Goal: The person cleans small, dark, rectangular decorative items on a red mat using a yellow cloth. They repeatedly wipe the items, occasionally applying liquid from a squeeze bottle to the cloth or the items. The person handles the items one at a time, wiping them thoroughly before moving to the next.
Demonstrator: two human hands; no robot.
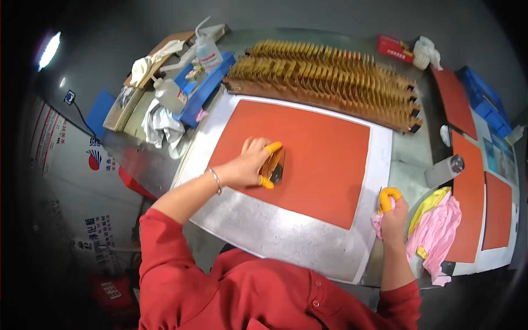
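Observation:
My left hand, with yellow finger cots on thumb and forefinger and a bracelet at the wrist, presses a small amber, translucent flat piece onto the orange mat. My right hand, also wearing a yellow finger cot, grips a thin tool together with a bit of pink cloth at the right edge of the white board under the mat. Both sleeves are red.
Rows of upright amber pieces fill a rack behind the mat. A pink and yellow cloth and a metal-capped container lie to the right, beside more orange mats. Squeeze bottles, rags and a blue tray stand at back left.

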